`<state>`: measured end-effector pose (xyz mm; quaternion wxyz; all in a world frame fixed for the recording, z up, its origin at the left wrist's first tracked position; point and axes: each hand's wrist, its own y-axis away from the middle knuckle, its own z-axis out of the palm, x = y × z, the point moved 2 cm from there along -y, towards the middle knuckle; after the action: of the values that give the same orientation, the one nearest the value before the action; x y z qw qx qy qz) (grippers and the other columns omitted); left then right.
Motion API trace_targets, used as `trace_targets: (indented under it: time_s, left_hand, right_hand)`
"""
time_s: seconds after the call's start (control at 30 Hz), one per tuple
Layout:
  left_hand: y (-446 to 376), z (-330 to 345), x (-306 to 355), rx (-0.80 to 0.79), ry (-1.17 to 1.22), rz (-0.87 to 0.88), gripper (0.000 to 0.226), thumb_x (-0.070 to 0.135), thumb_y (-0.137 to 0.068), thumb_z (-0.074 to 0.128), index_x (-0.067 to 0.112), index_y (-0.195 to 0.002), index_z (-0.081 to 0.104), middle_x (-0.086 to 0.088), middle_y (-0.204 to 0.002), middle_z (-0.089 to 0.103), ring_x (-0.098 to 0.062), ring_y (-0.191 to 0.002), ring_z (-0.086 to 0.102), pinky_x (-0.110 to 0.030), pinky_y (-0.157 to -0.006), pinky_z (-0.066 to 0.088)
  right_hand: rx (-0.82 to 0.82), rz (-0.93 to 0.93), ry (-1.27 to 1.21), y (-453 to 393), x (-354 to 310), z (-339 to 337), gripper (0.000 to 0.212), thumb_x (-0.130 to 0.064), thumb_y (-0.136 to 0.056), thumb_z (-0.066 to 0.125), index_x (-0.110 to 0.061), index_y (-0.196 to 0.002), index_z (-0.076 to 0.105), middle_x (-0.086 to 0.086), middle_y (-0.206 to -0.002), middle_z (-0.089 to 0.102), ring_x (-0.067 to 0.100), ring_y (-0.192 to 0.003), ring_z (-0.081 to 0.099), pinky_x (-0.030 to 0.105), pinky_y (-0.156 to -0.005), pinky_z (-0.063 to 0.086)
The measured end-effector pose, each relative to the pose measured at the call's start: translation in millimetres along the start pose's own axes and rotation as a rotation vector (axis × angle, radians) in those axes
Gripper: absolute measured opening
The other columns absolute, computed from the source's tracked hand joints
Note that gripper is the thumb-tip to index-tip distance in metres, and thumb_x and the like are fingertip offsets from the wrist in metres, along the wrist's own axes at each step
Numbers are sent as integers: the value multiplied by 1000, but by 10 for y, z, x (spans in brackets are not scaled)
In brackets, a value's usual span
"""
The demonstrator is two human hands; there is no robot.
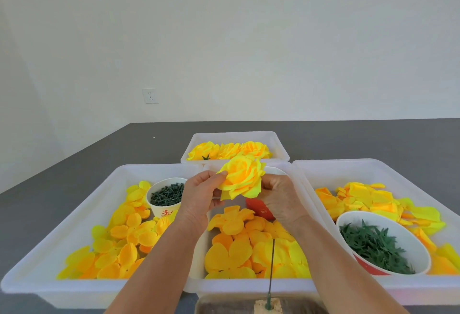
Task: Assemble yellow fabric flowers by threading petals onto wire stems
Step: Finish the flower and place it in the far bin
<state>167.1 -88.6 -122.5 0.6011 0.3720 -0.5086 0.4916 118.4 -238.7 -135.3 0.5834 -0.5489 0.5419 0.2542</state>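
Both hands hold the flower [241, 179] above the middle tray [251, 286]: left hand [199, 198] pinches its left edge, right hand [281, 196] curls round its right side.

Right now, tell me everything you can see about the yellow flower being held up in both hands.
The yellow flower is a rose-like bloom of layered fabric petals, bright yellow with a deeper orange-yellow centre, and it looks fully formed. It is held in the air above the middle tray, its face tilted toward the camera. The left hand pinches its left petal edge, and the right hand grips it from the right and behind. No stem shows beneath it.
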Motion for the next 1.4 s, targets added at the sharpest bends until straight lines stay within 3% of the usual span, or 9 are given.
trace_targets:
  time_s: [0.2,0.43,0.57,0.63,1.13,1.4]
  left_hand:
    - [7,-1,0,17,35,-45,29,37,-89,59,9,-85,67,-6,-68,61,-15,-57,59,-24,-47,49]
    - [11,-17,16,45,50,-25,16,10,-90,57,5,-75,59,-12,-67,59,-13,-49,57,-22,-46,50]
    - [37,2,31,51,74,-51,18,10,-91,57,4,-75,61,-11,-64,61,-14,-46,55,-21,-44,47]
    - [34,5,36,65,88,-58,15,8,-89,58,3,-75,60,-10,-61,61,-15,-44,54,-20,-44,47]
    - [10,19,32,73,35,-65,19,10,-90,57,-1,-76,62,-11,-61,60,-15,-46,50,-20,-44,44]
    - [8,22,33,86,26,-61,28,20,-92,57,2,-72,63,-10,-60,62,-14,-47,54,-22,-46,46]
  right_hand:
    - [3,-38,-22,12,-35,6,8,-5,-81,69,-10,-85,74,10,-83,73,-6,-65,56,10,-65,49]
    - [62,96,-61,-29,63,0,6,-12,-81,71,-16,-83,74,8,-85,74,11,-78,61,24,-75,51]
    - [166,198,-269,-83,93,-33,5,-11,-82,70,-9,-79,73,2,-70,71,9,-66,61,17,-66,50]
    - [200,245,-346,-120,102,-67,5,-10,-84,67,-9,-83,72,2,-71,72,8,-66,63,20,-67,51]
    - [-40,260,-476,-566,-42,27,15,-14,-90,57,-15,-80,69,-1,-81,72,10,-70,66,26,-68,49]
    - [-21,246,-426,-692,-16,49,10,-13,-88,61,-11,-83,70,-2,-78,72,12,-72,62,26,-67,48]
